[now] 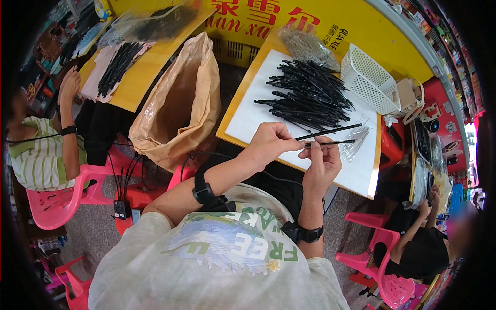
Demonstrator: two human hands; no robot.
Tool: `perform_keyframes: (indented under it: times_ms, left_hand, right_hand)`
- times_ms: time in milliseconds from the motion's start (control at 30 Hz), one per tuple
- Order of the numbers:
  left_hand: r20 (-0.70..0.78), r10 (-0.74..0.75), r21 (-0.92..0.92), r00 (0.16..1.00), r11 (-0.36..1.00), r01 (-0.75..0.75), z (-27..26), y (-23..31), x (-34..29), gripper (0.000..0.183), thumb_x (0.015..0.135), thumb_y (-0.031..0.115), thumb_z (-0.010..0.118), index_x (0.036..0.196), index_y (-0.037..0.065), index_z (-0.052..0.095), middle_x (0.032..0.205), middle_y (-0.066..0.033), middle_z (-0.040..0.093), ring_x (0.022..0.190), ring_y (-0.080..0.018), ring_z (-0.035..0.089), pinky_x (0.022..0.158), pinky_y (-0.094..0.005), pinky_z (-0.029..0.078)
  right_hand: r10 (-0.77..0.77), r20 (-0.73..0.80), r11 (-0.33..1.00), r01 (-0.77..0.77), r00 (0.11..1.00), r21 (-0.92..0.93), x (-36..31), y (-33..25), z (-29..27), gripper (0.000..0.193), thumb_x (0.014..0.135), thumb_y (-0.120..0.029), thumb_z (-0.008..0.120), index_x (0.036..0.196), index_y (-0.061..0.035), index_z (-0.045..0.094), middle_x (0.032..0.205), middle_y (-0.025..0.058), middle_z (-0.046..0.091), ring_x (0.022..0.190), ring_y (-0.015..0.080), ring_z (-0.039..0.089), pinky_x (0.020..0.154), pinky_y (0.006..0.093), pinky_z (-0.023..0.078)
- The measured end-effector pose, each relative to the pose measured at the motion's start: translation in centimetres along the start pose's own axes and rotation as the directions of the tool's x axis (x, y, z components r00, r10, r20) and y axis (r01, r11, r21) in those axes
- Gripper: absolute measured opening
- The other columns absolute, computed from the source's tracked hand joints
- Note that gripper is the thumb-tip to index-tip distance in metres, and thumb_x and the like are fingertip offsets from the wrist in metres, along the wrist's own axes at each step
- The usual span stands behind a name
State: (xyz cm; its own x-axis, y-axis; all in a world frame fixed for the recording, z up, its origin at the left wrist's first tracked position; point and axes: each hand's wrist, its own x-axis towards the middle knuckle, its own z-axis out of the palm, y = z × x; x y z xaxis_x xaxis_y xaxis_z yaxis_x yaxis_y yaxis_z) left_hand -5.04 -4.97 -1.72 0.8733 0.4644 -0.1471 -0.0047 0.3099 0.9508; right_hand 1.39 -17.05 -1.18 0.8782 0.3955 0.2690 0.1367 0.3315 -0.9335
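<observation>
My left hand [269, 142] is closed in a pinch, with one end of a thin black stick [330, 132] at its fingertips. This stick points to the right and slightly away from me. Close beside it, my right hand [322, 157] pinches a second slim black stick [336, 142], which lies just below the first. The fingertips of both hands nearly meet, and the small parts between them are hard to make out. Beyond the hands, a large heap of similar black sticks [310, 95] lies on a white sheet [248, 121]. Slender clear pieces [355, 143] are scattered right of my hands.
A yellow board [226, 135] bears the sheet, with a clear plastic bag [307, 46] and white perforated basket [369, 80] at its far side. An open brown paper sack [178, 103] stands left. Co-workers sit at both sides on pink chairs [57, 204].
</observation>
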Motion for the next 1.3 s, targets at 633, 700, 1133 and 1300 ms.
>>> perform_keyframes:
  times_ms: [633,700,1133,1300]
  left_hand:
    - [0.264,-0.183,0.205,0.947,0.970,0.130,-0.2,-1.3,1.7,0.034,0.096,0.030,0.048,0.100,0.001,0.065,0.070,-0.0019,0.054,0.065,-0.0103,0.051,0.060,-0.0239,0.042]
    - [0.206,0.005,0.232,0.978,0.971,-0.054,-0.6,-1.8,2.7,0.032,0.093,0.026,0.053,0.109,0.000,0.063,0.077,-0.0035,0.056,0.073,-0.0126,0.055,0.070,-0.0252,0.046]
    - [0.415,0.276,0.765,0.867,0.409,-0.497,-2.5,-3.8,7.2,0.032,0.063,0.026,0.079,0.089,0.010,0.069,0.083,-0.0058,0.060,0.076,-0.0242,0.059,0.064,-0.0326,0.048]
    - [0.373,0.251,0.766,0.893,0.459,-0.450,-2.3,-4.0,7.4,0.024,0.064,0.022,0.079,0.083,0.011,0.070,0.078,-0.0046,0.061,0.070,-0.0223,0.059,0.060,-0.0313,0.048]
  right_hand:
    - [0.313,0.036,0.940,-0.315,0.949,0.130,3.6,0.8,-4.4,0.012,0.084,-0.001,0.060,0.095,0.0033,0.065,0.087,0.0076,0.067,0.062,0.0070,0.054,0.056,0.0183,0.043]
    - [0.214,-0.043,0.975,-0.211,0.976,0.062,6.3,-1.2,-6.6,0.013,0.084,-0.002,0.060,0.094,0.0026,0.066,0.082,0.0082,0.066,0.060,0.0071,0.054,0.056,0.0190,0.044]
    - [0.139,0.358,-0.342,0.385,0.923,-0.858,44.2,1.4,-21.9,0.018,0.075,-0.008,0.060,0.090,-0.0007,0.066,0.086,0.0203,0.065,0.082,0.0389,0.062,0.071,0.0456,0.049]
    - [0.211,0.267,-0.374,0.330,0.940,-0.867,47.6,7.8,-23.6,0.016,0.074,-0.008,0.060,0.087,-0.0018,0.067,0.090,0.0213,0.064,0.085,0.0394,0.062,0.075,0.0451,0.050]
